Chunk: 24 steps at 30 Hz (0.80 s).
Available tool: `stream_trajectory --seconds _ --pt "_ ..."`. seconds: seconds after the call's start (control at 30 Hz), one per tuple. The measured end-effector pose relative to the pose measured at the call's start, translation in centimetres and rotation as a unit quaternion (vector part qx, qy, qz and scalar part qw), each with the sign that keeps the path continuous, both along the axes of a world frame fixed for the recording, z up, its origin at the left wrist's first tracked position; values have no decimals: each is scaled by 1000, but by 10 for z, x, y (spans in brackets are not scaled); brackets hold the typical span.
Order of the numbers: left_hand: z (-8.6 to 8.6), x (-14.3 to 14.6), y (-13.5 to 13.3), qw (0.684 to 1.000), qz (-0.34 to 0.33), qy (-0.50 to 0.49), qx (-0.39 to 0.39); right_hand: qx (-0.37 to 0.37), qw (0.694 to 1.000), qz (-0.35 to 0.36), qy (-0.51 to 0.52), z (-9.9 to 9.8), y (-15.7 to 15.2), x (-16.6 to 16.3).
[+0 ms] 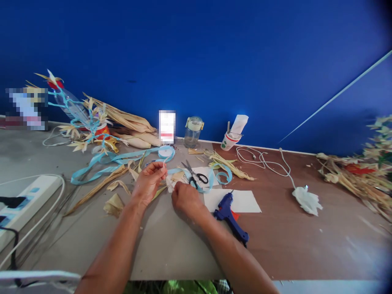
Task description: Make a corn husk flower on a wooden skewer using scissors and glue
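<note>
My left hand [151, 179] is raised over the table with thumb and fingers pinched on a thin pale strip, too small to name surely. Beside it my right hand [188, 198] is closed, knuckles up; what lies in its fingers is hidden. Just beyond the hands, black-handled scissors [197, 177] lie with blades apart on white paper. Light blue ribbon [225, 176] curls around them, and a ribbon roll [165, 152] is behind my left hand. A blue glue gun [230, 218] rests on a white sheet [249, 200] near my right forearm.
Corn husks [122, 116] and a blue-wrapped branch decoration [88, 118] occupy the left. A glass jar [192, 132], a paper cup [229, 141] and a lit screen [167, 126] stand along the wall. A power strip [29, 200] is at left, a white cable [269, 162] at right.
</note>
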<state>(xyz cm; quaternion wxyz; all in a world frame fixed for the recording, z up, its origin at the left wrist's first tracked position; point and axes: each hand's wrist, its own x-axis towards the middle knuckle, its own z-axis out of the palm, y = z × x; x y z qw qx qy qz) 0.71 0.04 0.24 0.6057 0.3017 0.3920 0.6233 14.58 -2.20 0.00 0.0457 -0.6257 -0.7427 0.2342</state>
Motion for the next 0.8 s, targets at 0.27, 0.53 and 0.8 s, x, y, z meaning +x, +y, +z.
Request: stream_trajectory --seconds 0.27,0.53,0.8 --pt "1 6 -3 998 -36 50 -10 12 931 -92 352 -3 21 28" --pt "-5 14 -3 991 -56 118 -31 19 901 -50 431 4 19 28" --pt "-9 24 -6 969 -78 236 -1 83 939 -64 327 3 17 26"
